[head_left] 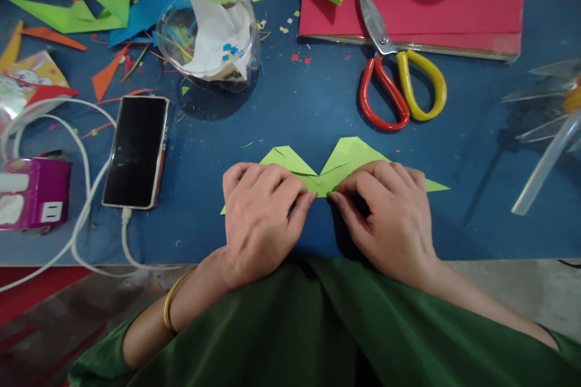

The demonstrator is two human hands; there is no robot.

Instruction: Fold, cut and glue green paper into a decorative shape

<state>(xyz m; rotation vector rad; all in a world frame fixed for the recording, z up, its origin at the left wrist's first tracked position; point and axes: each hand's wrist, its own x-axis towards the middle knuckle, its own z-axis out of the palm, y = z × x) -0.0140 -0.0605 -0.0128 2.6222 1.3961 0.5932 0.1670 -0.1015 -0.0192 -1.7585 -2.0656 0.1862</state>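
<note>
A folded piece of light green paper (351,155) lies near the front edge of the blue table, with two raised points and a notch between them. My left hand (267,217) pinches its lower edge just left of the middle. Close beside it, my right hand (385,217) pinches the same edge a little to the right. Both hands cover much of the paper, and its narrow tip shows past the right one. Beyond the paper lie scissors (385,57) with one red and one yellow handle.
At left, a phone (136,151) is plugged into a white cable (84,211) beside a purple power adapter (45,193). A clear plastic bowl (254,42) holds paper scraps. Red sheets (476,6) are stacked at the back right. A clear plastic stick (544,163) lies far right.
</note>
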